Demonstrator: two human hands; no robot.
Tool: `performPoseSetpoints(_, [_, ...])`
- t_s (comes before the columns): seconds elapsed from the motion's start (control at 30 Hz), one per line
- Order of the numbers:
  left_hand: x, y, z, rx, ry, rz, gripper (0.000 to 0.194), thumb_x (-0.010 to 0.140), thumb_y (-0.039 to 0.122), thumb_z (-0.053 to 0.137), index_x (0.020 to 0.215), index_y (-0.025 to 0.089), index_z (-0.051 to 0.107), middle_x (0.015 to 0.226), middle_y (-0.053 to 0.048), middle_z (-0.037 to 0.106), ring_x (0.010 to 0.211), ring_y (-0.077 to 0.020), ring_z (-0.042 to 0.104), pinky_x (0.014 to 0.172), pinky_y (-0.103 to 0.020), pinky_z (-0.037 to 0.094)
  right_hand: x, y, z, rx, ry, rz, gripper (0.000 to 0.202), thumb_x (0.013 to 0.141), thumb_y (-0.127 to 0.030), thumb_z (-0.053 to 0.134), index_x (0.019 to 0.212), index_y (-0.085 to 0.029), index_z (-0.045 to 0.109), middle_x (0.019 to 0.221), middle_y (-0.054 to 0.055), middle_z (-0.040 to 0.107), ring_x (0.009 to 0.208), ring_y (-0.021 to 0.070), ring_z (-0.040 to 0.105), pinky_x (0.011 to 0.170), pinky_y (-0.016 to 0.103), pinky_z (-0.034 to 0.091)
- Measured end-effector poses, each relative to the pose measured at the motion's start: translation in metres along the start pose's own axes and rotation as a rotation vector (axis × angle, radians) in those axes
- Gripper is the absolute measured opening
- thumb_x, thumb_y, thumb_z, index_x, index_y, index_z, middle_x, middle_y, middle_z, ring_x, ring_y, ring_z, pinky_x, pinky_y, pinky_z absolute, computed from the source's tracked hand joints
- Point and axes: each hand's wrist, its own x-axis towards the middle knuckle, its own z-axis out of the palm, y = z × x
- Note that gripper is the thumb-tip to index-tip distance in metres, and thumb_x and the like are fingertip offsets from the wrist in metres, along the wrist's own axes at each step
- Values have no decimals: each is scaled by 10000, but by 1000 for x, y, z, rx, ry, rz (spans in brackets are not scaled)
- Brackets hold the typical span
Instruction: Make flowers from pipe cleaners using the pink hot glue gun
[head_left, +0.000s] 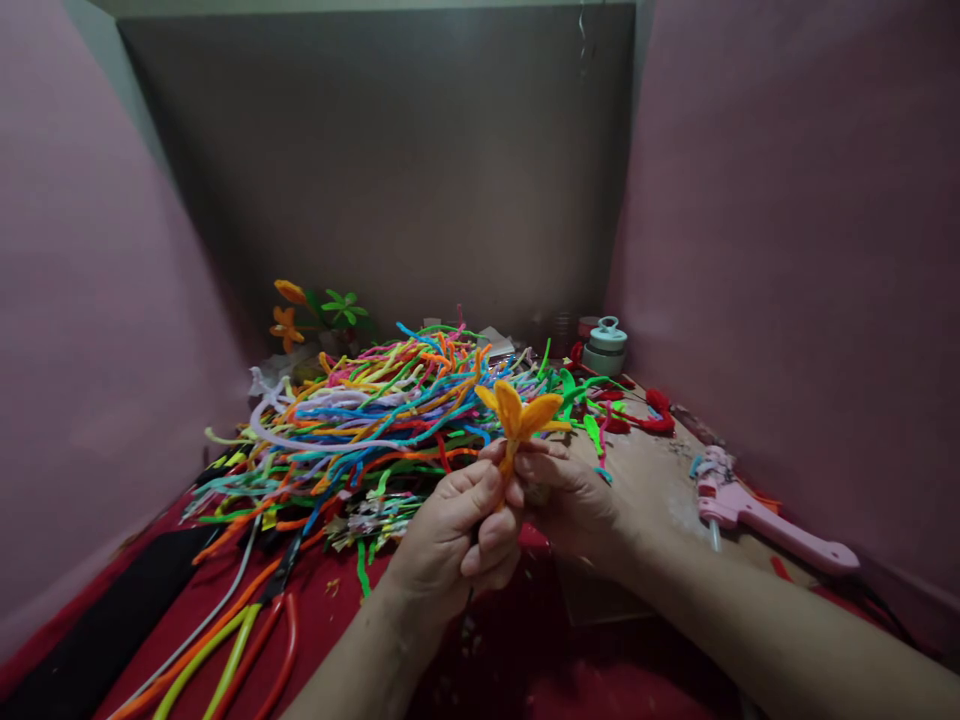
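An orange pipe-cleaner flower stands upright between my two hands, its petals spread at the top. My left hand is closed, with thumb and fingers pinching the flower's base. From the other side, the fingertips of my right hand pinch the same base just below the petals. The lower end of the flower is mostly hidden by my fingers. Right behind it lies a big heap of multicoloured pipe cleaners.
A pink hot glue gun lies at the right. Pliers with red handles and yellow-handled pliers are at the lower left. Finished-looking flowers stand at the back left, a pale green jar at the back right.
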Motion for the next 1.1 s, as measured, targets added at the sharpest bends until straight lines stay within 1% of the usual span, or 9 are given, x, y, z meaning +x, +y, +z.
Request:
performPoseSetpoints(0.1, [-1,2,2,50,8,-12,252,839,378,494,738,156,556,381,103,330,270,-10,139,290,-131,244,1,-2,1,-5,-20,5,168,677,-273,696,775,-139,674,558,-19,564,485,71,470,481,183,363])
performPoseSetpoints(0.2, [-2,7,7,309,148,12,296,842,409,465,720,156,557,412,76,399,281,-27,227,308,-151,241,4,-3,1,-13,40,-31,163,637,-251,719,741,-135,671,532,-37,515,459,55,392,448,177,313])
performPoseSetpoints(0.33, [-3,8,10,907,445,314,186,772,344,581,826,168,603,610,15,574,473,-82,475,458,-185,364,6,0,-1,-65,164,-98,100,623,-190,719,692,-132,677,559,-37,498,477,51,339,443,181,275])
performPoseSetpoints(0.43, [-3,5,9,1133,548,479,101,762,275,580,798,189,617,636,22,566,539,-91,482,530,-193,374,5,2,-1,-149,194,-116,121,664,-208,707,763,-138,699,618,-19,517,526,64,355,502,196,320])
performPoseSetpoints(0.5, [-3,4,8,1067,537,421,161,790,285,538,676,180,581,543,41,486,458,-69,406,457,-181,324,4,2,0,-185,169,-123,159,688,-236,700,820,-147,699,633,-21,507,532,64,342,515,199,320])
performPoseSetpoints(0.57, [-2,6,8,856,482,289,224,798,325,532,635,172,539,488,58,427,391,-47,331,385,-168,263,4,2,1,-207,128,-119,193,693,-259,699,858,-159,689,640,-25,505,525,64,339,511,203,314])
performPoseSetpoints(0.77, [-1,14,11,252,298,72,209,772,329,594,917,180,566,436,93,398,308,-11,204,306,-126,179,3,-1,3,-184,64,-97,143,650,-262,710,723,-151,656,575,-39,490,486,64,358,463,206,289])
performPoseSetpoints(0.87, [-2,12,10,136,247,45,176,794,304,579,915,178,559,437,97,384,308,-6,168,290,-114,185,3,-3,4,-153,20,-91,114,684,-252,683,690,-146,642,548,-43,485,480,60,379,460,201,280])
performPoseSetpoints(1.1, [-2,9,4,14,150,-21,203,839,300,514,724,137,552,442,94,352,303,4,123,276,-113,229,5,0,1,-164,-4,-97,177,711,-252,657,858,-152,667,608,-24,563,490,58,420,457,194,287])
